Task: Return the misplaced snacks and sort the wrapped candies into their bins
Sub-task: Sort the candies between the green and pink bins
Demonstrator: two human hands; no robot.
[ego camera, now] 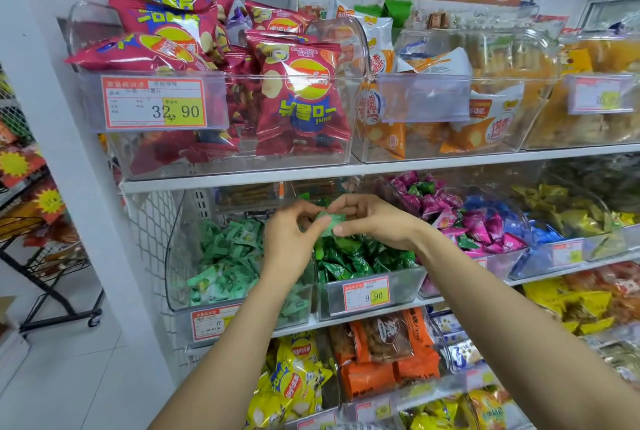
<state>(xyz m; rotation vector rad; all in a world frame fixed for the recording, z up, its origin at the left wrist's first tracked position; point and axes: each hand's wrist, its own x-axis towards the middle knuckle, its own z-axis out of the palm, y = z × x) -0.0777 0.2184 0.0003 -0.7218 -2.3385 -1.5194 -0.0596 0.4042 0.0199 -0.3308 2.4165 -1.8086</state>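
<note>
A white shelf (242, 176) carries clear bins. Red chip bags (301, 97) fill the upper bin; below sit the pale green candy bin (194, 298) and the dark green candy bin (398, 286). Above their divide, left hand (291, 239) and right hand (375, 220) together pinch one pale green wrapped candy (330, 222).

candy (329, 223): light-green wrapped | pinched between hands | above green bins
</note>
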